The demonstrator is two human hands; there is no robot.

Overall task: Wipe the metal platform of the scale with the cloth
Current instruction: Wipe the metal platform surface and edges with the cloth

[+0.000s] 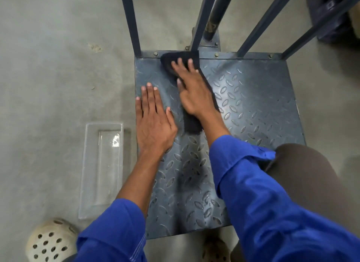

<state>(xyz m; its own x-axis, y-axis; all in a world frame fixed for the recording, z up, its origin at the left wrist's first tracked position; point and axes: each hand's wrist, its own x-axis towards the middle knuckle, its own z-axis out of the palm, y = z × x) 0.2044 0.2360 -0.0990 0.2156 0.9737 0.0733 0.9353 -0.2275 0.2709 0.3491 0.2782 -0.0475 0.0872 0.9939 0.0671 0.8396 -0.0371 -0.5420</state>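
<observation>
The scale's metal platform (253, 105) is a dark grey tread plate with raised oval studs, lying low on the floor. A black cloth (173, 61) is spread over its far left part, reaching the back edge. My right hand (194, 90) presses flat on the cloth with straight fingers pointing away from me. My left hand (153, 117) rests flat on the bare plate near its left edge, fingers straight, holding nothing. Part of the cloth is hidden under my right hand and wrist.
Dark metal rails (132, 21) and the scale's post (216, 12) rise from the platform's back edge. A clear plastic tray (103, 164) lies on the concrete floor left of the platform. My perforated shoes (48, 240) and knee (303, 174) are at the near edge.
</observation>
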